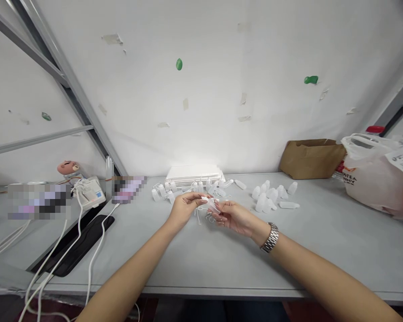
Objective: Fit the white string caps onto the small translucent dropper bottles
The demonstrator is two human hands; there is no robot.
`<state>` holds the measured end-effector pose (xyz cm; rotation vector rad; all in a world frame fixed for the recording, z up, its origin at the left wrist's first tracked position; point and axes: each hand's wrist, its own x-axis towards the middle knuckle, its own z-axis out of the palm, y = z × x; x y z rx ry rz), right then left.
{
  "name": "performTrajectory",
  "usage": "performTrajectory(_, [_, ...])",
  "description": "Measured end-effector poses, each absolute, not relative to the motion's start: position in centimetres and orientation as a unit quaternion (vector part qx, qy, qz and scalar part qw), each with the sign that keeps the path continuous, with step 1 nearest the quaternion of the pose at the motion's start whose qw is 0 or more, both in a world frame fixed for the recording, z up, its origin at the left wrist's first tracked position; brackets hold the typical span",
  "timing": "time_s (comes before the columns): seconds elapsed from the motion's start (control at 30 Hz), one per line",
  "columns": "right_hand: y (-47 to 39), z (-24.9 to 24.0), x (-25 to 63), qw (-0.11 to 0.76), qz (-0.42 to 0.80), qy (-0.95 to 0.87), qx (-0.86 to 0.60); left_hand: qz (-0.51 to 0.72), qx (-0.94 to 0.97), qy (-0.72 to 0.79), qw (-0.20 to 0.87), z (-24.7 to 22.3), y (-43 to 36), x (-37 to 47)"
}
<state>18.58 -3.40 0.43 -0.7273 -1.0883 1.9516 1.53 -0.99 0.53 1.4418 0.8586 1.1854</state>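
My right hand point(234, 217) is closed around a small translucent plastic squeeze bottle point(213, 206), which lies tilted between the fingers. At the bottle's upper left end, the fingertips of my left hand point(185, 206) pinch its small white cap. How far the cap is seated cannot be made out. On the table just below the hands lie several loose white caps with thin straps point(198, 217), partly hidden by the fingers. Beyond my left hand stand several capped bottles point(156, 194). To the right, a cluster of bottles point(261, 202) stands and lies about, seemingly without caps.
A stack of white flat boxes point(195, 172) stands against the wall. At the right are a brown paper bag point(310, 158) and a white plastic bag point(372, 174). A black power bank-like slab point(82, 246), white cables point(99, 250) and a white power strip point(90, 192) occupy the left.
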Motion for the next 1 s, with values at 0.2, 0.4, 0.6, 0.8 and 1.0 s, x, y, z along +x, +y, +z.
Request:
performTrajectory(0.2, [-3.1,0.0,18.3,0.408,0.729,-0.451,-0.314,0.491,0.621,0.374,0.483,0.6,-1.0,1.4])
performTrajectory(0.4, [-3.1,-0.4,18.0,0.467,0.54,-0.567,-0.41,0.531,0.545,0.419,0.496,0.6,-0.7,1.4])
performTrajectory(0.6, [-3.3,-0.2,18.1,0.451,0.567,-0.556,-0.406,0.516,0.563,0.397,0.508,0.9,-0.8,1.3])
performTrajectory(0.8, [-3.2,-0.8,18.1,0.413,0.727,-0.445,-0.321,0.492,0.61,0.393,0.481,1.3,-0.8,1.1])
performTrajectory(1.0, [-3.2,-0.6,18.1,0.414,0.727,-0.457,-0.303,0.485,0.612,0.408,0.472,1.5,-0.8,1.0])
